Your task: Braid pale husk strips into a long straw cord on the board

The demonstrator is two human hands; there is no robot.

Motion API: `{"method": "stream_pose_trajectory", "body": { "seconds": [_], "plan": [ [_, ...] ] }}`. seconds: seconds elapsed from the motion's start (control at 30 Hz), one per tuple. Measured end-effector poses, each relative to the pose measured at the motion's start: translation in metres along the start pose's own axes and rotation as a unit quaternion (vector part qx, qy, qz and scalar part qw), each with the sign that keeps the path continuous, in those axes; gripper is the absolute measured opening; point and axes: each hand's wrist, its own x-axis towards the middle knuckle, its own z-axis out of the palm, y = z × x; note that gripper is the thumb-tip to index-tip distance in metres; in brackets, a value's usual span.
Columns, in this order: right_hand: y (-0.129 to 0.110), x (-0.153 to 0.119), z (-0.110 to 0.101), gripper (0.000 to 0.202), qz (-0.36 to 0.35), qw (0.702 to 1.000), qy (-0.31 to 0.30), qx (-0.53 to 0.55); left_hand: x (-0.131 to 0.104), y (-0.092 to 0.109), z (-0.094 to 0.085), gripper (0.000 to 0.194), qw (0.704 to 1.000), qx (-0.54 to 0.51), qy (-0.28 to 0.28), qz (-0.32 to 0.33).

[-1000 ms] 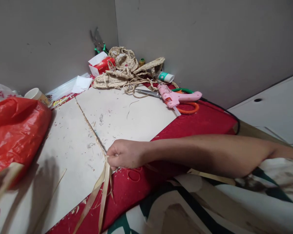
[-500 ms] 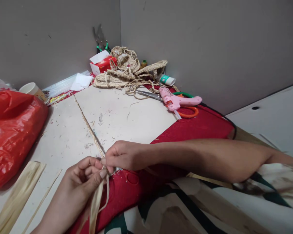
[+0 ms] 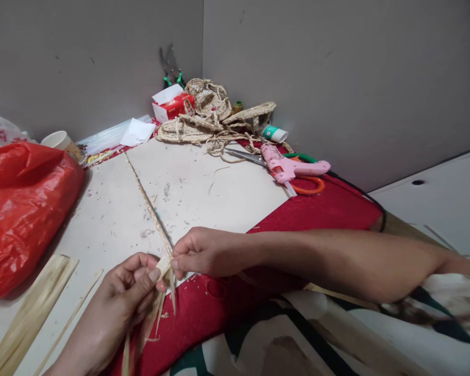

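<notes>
A thin braided straw cord (image 3: 150, 209) runs from the far left of the white board down to my hands. My right hand (image 3: 203, 253) pinches the near end of the braid between thumb and fingers. With thumb and forefinger closed, my left hand (image 3: 129, 292) grips a pale flat straw strip (image 3: 163, 265) just beside the braid's end. Loose strands (image 3: 172, 295) hang below the hands over the red cloth. Wide dried leaf strips (image 3: 33, 313) and one narrow strip (image 3: 72, 318) lie left of my left hand.
A red plastic bag (image 3: 27, 209) and a paper cup (image 3: 60, 142) stand at left. Coiled braid (image 3: 188, 130), a red box (image 3: 176, 107) and pruning shears (image 3: 172, 65) are at the back. A pink glue gun (image 3: 285, 164) rests over orange-handled scissors (image 3: 311, 185) on red cloth (image 3: 321, 211).
My left hand has turned a straw strip across toward the braid's end, where strands hung down before. My right hand stays pinched there. The whole view has shifted slightly.
</notes>
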Motion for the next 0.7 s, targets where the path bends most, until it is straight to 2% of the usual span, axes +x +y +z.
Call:
{"method": "stream_pose_trajectory", "body": {
  "seconds": [0.1,0.27,0.37,0.5,0.57,0.7],
  "plan": [
    [0.000,0.000,0.000,0.020,-0.001,1.000,-0.001,0.014,-0.001,-0.002,0.003,0.028,0.999,-0.021,0.032,-0.005],
    [0.002,0.001,0.000,0.019,-0.010,1.000,-0.001,0.027,-0.004,-0.001,0.005,0.030,0.995,-0.046,0.080,0.029],
    [0.003,0.001,0.000,0.018,-0.007,0.999,-0.007,0.036,-0.009,0.005,-0.001,0.030,0.993,-0.036,0.107,0.037],
    [0.007,0.004,-0.001,0.019,-0.012,0.999,-0.017,0.048,-0.010,0.015,-0.014,0.027,0.986,0.040,0.139,0.082],
    [0.008,0.004,-0.001,0.019,-0.015,0.998,-0.016,0.053,-0.008,0.018,-0.014,0.026,0.987,0.058,0.127,0.086],
    [0.006,0.004,0.000,0.018,-0.003,0.998,-0.011,0.068,0.001,0.016,0.001,0.026,0.998,0.043,0.034,0.036]
  ]
}}
